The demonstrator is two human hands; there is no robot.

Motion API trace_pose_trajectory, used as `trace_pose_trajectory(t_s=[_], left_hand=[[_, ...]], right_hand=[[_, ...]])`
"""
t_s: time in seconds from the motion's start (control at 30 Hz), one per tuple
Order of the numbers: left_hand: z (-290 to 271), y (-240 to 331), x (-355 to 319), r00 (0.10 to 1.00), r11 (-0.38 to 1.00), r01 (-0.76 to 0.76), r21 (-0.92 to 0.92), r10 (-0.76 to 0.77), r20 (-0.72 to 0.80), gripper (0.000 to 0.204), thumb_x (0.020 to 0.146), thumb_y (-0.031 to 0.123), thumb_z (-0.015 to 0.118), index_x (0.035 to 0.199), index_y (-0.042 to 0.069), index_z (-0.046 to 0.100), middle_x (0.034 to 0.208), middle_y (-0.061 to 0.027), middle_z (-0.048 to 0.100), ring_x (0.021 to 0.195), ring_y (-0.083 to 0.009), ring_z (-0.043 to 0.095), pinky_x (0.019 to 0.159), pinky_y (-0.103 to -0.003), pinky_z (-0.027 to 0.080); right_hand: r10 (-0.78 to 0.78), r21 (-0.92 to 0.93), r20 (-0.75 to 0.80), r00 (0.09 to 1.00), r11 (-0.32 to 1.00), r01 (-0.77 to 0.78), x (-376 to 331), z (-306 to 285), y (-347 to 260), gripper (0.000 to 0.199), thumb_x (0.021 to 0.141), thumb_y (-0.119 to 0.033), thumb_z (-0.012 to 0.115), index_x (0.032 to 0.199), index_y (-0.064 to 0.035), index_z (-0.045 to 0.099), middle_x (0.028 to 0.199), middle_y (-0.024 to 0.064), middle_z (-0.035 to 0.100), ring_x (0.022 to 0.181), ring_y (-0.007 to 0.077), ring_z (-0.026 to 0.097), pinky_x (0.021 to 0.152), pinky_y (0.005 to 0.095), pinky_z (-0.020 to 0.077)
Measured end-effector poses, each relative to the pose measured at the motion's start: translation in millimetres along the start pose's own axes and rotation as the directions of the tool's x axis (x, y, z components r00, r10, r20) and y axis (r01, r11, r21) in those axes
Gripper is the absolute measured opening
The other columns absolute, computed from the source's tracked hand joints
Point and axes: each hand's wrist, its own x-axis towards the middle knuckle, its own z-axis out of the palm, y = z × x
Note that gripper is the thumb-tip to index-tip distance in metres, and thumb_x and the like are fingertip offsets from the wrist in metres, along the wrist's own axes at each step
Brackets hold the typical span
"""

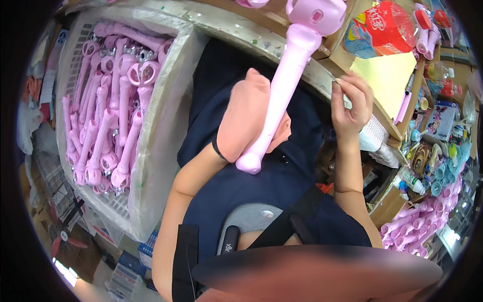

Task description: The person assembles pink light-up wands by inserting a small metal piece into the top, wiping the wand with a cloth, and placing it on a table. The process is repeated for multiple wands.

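Note:
My left hand [245, 117], in a salmon-coloured cloth glove, is wrapped round the shaft of a pink plastic toy wand [291, 68]. The wand slants across my lap, its rounded end low over my dark clothing and its wide head up at the bench edge. To the right, my bare right hand [353, 103] is raised beside the bench front, thumb and forefinger pressed together in a pinch. Whatever sits between those fingertips is too small to make out. A yellow paper sheet [385, 83] lies on the bench just beyond that hand.
At my left stands a white plastic crate [80, 38] lined with clear film, holding many pink wands [108, 108]. A bottle with a red label [382, 30] is on the bench at the far right. More pink pieces [420, 224] are piled at the lower right, below cluttered small items.

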Motion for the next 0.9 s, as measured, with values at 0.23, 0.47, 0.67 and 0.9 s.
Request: trace_pose_trajectory(t_s=[0.23,0.47,0.67,0.9], left_hand=[[-13.8,-5.3,3.0,0.987,0.975,0.159,-0.154,-0.152,0.059,0.056,0.105,0.053,0.014,0.105,0.003,0.040,0.050,-0.0144,0.047,0.034,-0.0280,0.044,0.038,-0.037,0.040],[-16.6,-15.7,2.2,0.998,1.000,0.023,-0.012,-0.022,0.057,0.059,0.105,0.045,0.026,0.083,-0.005,0.049,0.054,-0.0182,0.055,0.042,-0.0287,0.054,0.047,-0.036,0.048],[-35.3,-16.3,-7.1,0.990,0.946,-0.012,0.323,0.056,-0.127,0.042,0.107,0.033,0.030,0.099,-0.004,0.048,0.077,-0.0214,0.062,0.064,-0.0241,0.064,0.061,-0.036,0.052],[-19.9,-22.0,-8.9,0.989,0.928,0.017,-0.372,-0.071,-0.131,0.025,0.099,0.023,0.046,0.095,0.000,0.056,0.066,-0.0142,0.060,0.061,-0.0225,0.062,0.058,-0.034,0.050]], right_hand=[[-0.040,-0.493,0.103,0.994,0.866,0.086,-39.7,-3.2,50.6,0.027,0.082,-0.042,0.078,0.102,-0.0246,0.074,0.138,0.0051,0.054,0.133,0.0300,0.043,0.115,0.0498,0.0219],[-0.457,0.402,0.250,0.854,0.851,0.338,-30.7,36.9,-31.7,0.075,0.094,-0.072,0.035,0.120,-0.0102,0.069,0.129,0.0179,0.061,0.133,0.0315,0.049,0.114,0.0536,0.0268],[0.375,0.428,0.182,0.909,0.802,-0.417,-25.9,70.2,-46.5,0.074,0.101,-0.044,0.051,0.153,0.0009,0.025,0.158,0.0264,0.025,0.145,0.0394,0.027,0.119,0.0441,0.0204],[0.226,0.600,0.798,0.559,-0.395,-0.696,-3.3,77.8,-53.5,0.050,0.102,-0.034,0.055,0.137,-0.0006,0.042,0.105,0.0148,0.066,0.090,0.0237,0.069,0.079,0.0384,0.0585]])
